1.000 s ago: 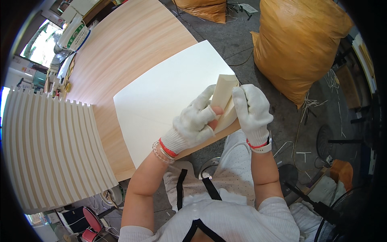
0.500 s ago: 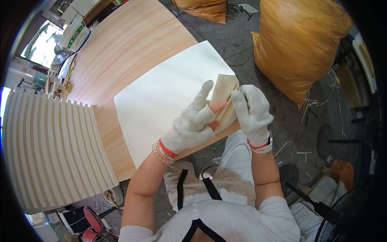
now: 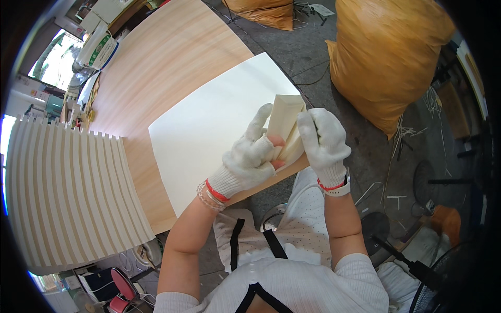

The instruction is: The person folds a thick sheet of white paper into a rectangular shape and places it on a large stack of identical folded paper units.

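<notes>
Both hands wear white knit gloves with red cuffs, and some fingertips of the left glove are bare. My left hand (image 3: 249, 156) grips a cream folded piece of paper or card (image 3: 284, 117) from its left side, with one finger stretched along it. At the piece's right edge, my right hand (image 3: 323, 136) is closed, its thumb and fingers pinching that edge. The held piece is tilted and looks layered or box-like; its lower part is partly hidden by the fingers. Under the hands lies a large white sheet (image 3: 209, 120) on the wood-grain table (image 3: 172, 57).
A cream-and-white striped, ridged panel or stack (image 3: 73, 193) covers the table's left side. A white bucket (image 3: 99, 49) stands at the far left. A big orange-brown sack (image 3: 389, 62) stands on the floor at right, near scattered strips. A black fan (image 3: 443, 281) is at lower right.
The cream piece has turned slightly and shifted a little left, showing more of its folded face. My right hand has moved slightly left with it; my left hand keeps its hold.
</notes>
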A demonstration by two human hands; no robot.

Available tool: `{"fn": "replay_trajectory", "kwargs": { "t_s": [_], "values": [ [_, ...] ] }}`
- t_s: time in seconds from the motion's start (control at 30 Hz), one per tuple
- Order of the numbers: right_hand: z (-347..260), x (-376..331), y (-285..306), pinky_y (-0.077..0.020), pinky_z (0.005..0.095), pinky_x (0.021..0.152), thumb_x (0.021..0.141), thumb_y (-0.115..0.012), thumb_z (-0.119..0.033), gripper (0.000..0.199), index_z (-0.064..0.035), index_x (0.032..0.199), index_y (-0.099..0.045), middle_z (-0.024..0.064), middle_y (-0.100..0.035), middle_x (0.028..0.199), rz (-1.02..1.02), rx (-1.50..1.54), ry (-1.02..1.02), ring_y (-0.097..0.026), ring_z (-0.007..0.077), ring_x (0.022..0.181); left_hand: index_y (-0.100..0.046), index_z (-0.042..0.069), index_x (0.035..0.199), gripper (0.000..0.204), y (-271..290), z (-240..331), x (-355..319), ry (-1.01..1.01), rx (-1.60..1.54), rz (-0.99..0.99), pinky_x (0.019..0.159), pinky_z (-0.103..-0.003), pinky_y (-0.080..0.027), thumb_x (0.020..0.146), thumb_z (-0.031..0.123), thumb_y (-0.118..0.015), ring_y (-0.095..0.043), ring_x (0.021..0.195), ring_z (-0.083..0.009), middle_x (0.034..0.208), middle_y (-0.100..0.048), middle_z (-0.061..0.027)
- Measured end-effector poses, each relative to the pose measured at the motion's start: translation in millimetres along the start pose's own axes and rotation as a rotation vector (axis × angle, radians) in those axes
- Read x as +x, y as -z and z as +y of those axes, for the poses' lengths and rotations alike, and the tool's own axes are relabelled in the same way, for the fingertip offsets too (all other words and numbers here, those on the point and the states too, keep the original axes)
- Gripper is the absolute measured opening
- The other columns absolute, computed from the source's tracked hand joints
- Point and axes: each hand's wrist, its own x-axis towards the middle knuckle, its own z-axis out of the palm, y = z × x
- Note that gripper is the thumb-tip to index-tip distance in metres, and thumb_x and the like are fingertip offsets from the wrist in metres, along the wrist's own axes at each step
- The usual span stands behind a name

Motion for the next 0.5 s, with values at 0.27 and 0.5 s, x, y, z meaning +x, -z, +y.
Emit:
{"fn": "replay_trajectory", "kwargs": {
  "t_s": [0.27,0.5],
  "values": [
    [2.9,-1.1,0.7,-0.0417,0.0406,0.057,0.097,-0.069,-0.012,0.024,-0.0023,0.079,-0.057,0.0094,-0.051,0.067,-0.008,-0.028,-0.005,-0.052,0.0260,0.061,-0.068,0.010,0.120,0.050,3.0,-1.5,1.4,-0.097,0.064,-0.065,0.097,-0.040,-0.055,0.076,-0.012,-0.072,-0.059,0.131,-0.0440,0.162,-0.031,-0.0324],
    [0.4,-1.6,-0.6,-0.0424,0.0415,0.058,0.096,-0.069,-0.011,0.022,-0.0024,0.079,-0.058,0.0091,-0.052,0.067,0.011,0.003,-0.018,-0.053,0.0260,0.061,-0.067,0.007,0.114,0.045,-2.6,-4.4,0.7,-0.081,-0.057,0.007,0.084,-0.041,-0.061,0.073,-0.003,-0.080,-0.072,0.106,-0.0384,0.159,-0.033,-0.0301]
  ]
}}
